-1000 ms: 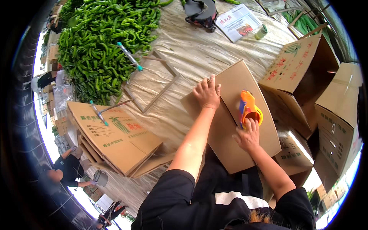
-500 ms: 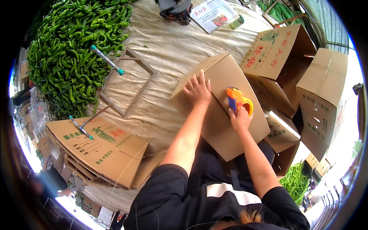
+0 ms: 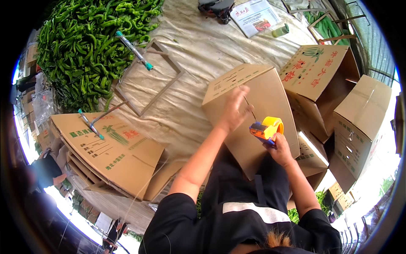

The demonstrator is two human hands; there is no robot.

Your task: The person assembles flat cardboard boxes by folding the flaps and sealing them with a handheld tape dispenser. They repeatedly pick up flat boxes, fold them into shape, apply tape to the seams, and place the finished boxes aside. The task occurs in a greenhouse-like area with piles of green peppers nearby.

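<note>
The ground is covered by a creased pale tarp, with a heap of green peppers piled at its left and a thin wooden frame laid beside it. A stack of flattened brown cartons, printed in green and red, is seen at lower left. Two made-up cartons with red and green print are stood at right. A printed sheet is laid at the top. The plain brown box is held against the knees; the left hand is pressed on its seam, fingers bent and blurred, gripping nothing. An orange-and-yellow tape gun is clenched in the right hand, touching the box's face
</note>
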